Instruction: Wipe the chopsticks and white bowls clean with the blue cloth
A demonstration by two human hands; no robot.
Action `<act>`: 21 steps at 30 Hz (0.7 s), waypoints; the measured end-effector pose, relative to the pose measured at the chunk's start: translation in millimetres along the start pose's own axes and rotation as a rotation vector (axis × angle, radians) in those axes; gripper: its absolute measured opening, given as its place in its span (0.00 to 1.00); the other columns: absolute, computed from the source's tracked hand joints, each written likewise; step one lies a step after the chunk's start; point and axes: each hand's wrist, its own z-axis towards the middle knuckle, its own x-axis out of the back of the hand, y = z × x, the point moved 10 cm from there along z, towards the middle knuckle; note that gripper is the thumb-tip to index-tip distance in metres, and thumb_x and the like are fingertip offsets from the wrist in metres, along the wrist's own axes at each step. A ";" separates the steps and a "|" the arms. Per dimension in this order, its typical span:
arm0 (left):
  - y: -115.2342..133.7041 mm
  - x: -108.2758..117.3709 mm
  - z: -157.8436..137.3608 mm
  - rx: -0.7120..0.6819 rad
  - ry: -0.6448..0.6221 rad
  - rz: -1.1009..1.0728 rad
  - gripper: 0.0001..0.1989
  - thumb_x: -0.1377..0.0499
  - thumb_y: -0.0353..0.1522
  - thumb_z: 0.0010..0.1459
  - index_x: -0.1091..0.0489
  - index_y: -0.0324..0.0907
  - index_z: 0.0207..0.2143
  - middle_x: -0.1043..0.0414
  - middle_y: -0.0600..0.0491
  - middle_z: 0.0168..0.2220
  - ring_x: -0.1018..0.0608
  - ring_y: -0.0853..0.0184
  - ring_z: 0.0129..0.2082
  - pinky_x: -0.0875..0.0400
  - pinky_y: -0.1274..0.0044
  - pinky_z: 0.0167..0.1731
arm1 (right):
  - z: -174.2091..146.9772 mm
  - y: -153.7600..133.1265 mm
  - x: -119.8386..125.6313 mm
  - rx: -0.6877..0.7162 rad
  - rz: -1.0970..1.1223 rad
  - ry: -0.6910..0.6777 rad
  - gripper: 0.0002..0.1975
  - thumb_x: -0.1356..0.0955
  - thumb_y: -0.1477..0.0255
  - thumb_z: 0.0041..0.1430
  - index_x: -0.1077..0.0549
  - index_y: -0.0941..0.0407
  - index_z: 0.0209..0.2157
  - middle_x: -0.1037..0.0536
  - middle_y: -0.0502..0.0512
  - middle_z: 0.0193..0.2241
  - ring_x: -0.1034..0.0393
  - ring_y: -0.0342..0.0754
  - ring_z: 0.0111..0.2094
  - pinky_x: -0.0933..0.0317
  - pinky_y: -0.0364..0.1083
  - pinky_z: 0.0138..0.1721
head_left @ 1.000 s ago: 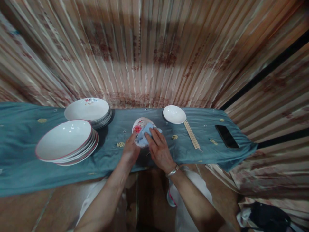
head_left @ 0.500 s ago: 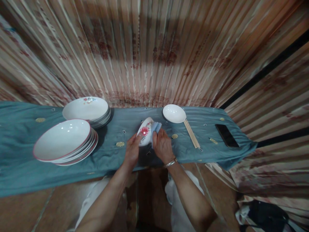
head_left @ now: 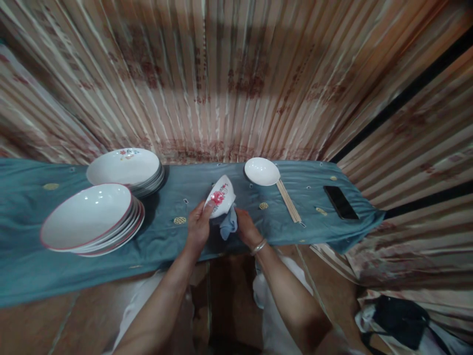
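My left hand (head_left: 197, 228) grips a small white bowl (head_left: 220, 195) with a red flower on its side, tilted with its mouth facing away from me. My right hand (head_left: 245, 228), with a metal bangle at the wrist, holds a light blue cloth (head_left: 228, 224) against the bowl's underside. Both hands are above the near edge of a table under a blue-green tablecloth (head_left: 29, 256).
Two stacks of white plates stand at the left: a red-rimmed stack (head_left: 90, 219) and a flowered stack (head_left: 125, 170) behind it. A small white bowl (head_left: 261, 171), chopsticks (head_left: 288, 201) and a black phone (head_left: 340, 202) lie to the right. A pleated curtain (head_left: 229, 74) hangs behind the table.
The bowl has been turned in my left hand from bottom-up to tilted on its side. My right hand with the cloth moved from on top of the bowl to below it.
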 end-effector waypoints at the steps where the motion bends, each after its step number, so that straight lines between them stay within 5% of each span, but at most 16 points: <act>1: -0.1 0.2 0.2 0.004 0.002 0.011 0.17 0.36 0.46 0.48 0.23 0.40 0.30 0.24 0.53 0.26 0.25 0.64 0.29 0.33 0.76 0.31 | -3.0 3.5 -4.7 -0.063 0.082 -0.022 0.18 0.38 0.62 0.60 0.32 0.56 0.20 0.32 0.48 0.15 0.37 0.43 0.23 0.38 0.42 0.27; 9: 0.4 7.9 2.1 0.016 0.046 0.005 0.14 0.35 0.44 0.47 0.23 0.42 0.30 0.26 0.55 0.25 0.26 0.65 0.30 0.33 0.76 0.33 | -18.4 12.3 -28.6 -0.385 0.525 -0.156 0.14 0.29 0.60 0.47 0.31 0.56 0.24 0.29 0.46 0.17 0.38 0.41 0.18 0.35 0.43 0.23; 21: 3.9 9.6 5.4 -0.047 0.040 -0.005 0.10 0.35 0.39 0.50 0.22 0.41 0.29 0.25 0.56 0.24 0.28 0.68 0.26 0.35 0.79 0.28 | -12.3 -11.6 -21.5 -0.240 0.314 -0.188 0.19 0.39 0.52 0.57 0.32 0.53 0.29 0.27 0.51 0.22 0.31 0.46 0.23 0.34 0.46 0.25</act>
